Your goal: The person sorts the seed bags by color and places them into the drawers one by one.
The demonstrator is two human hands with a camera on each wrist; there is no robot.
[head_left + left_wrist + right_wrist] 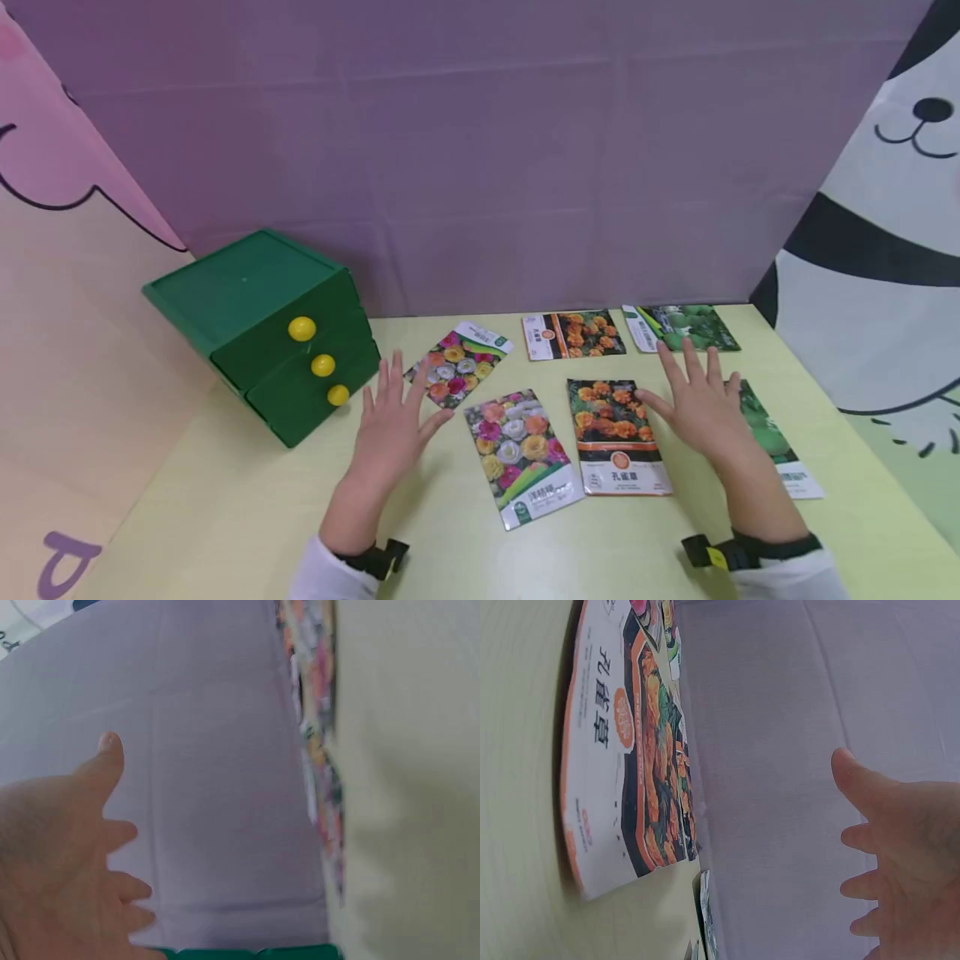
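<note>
My left hand [390, 429] is spread flat, palm down, between the green drawer box [247, 287] and the multicoloured flower seed packets. It holds nothing; the left wrist view shows its fingers [124, 885] extended. One flower packet [459, 362] lies slanted beyond its thumb, another [522, 454] to its right. My right hand [701, 408] is spread too, and grips nothing. Its thumb appears over the edge of an orange marigold packet [618, 433]; contact cannot be told. Part of a green-pictured packet [772, 433] is hidden under the right hand and forearm.
At the back of the pale table [450, 558] lie another marigold packet [576, 335] and another green-pictured packet [686, 327]. The drawer box has yellow knobs [322, 365] facing the packets. A purple cloth [487, 167] hangs behind; panels with cartoon drawings flank both sides.
</note>
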